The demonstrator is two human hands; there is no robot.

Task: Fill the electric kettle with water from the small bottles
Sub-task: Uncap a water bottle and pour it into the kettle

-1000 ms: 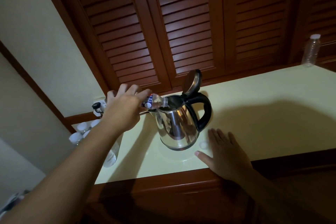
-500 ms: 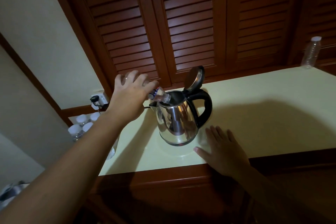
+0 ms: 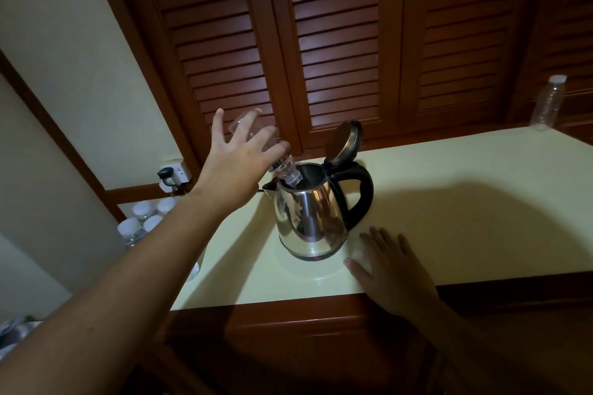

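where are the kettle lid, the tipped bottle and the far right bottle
kettle lid [image 3: 344,141], head view, middle of raised lid
tipped bottle [image 3: 287,172], head view, its neck end
far right bottle [image 3: 547,104], head view, clear body

Left hand [image 3: 236,170] round upended bottle [image 3: 256,141], neck inside open kettle [image 3: 313,218].

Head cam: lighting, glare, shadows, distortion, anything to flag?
Head view: dim, warm light, and the cabinet front below the counter is nearly black. Head view: a broad soft shadow lies on the counter right of the kettle, with bright streak reflections on its steel. Head view: wide-angle bend makes the louvred doors lean outward, and the clear bottle in the left hand reads faintly against the dark wood.
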